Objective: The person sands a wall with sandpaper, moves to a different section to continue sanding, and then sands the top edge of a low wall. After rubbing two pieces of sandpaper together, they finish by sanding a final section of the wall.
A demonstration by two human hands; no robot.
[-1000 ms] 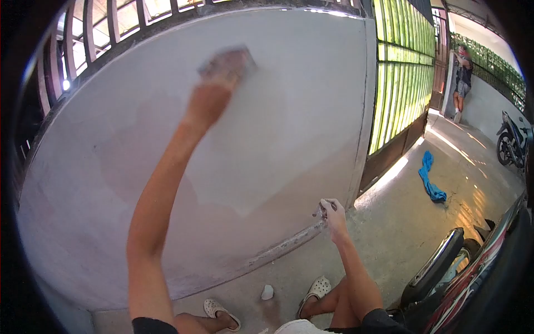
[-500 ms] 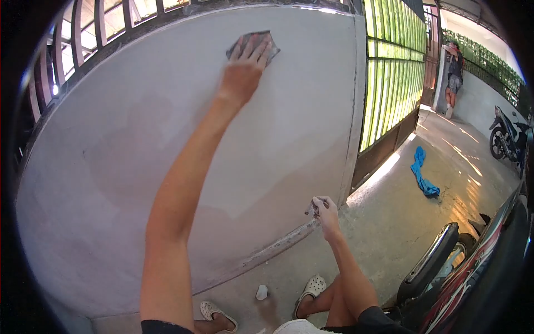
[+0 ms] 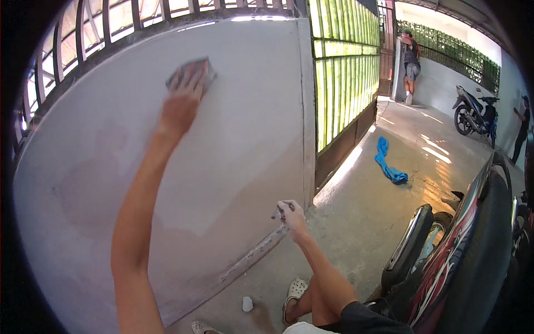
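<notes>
High on the grey wall [image 3: 239, 111], my left hand [image 3: 184, 94] presses a dark grey sheet [image 3: 207, 71] flat against the surface, fingers spread over it. The sheet's edges show beyond my fingertips. Lower down at the right, near the wall's bottom corner, my right hand [image 3: 292, 215] is closed around a small dark crumpled piece [image 3: 276, 213]. What that piece is cannot be made out.
A green-panelled gate [image 3: 345, 72] adjoins the wall. Blue cloth [image 3: 389, 161] and a white lump [image 3: 247, 304] lie on the floor. Motorcycles stand at right [image 3: 478, 222] and farther back [image 3: 475, 114]. One person [image 3: 411, 61] leans at the far wall; another [image 3: 522, 128] stands at the right edge.
The view has turned right, so the wall and gate appear farther left. My left hand and the sheet sit lower in view, still on the wall. My right hand keeps its hold.
</notes>
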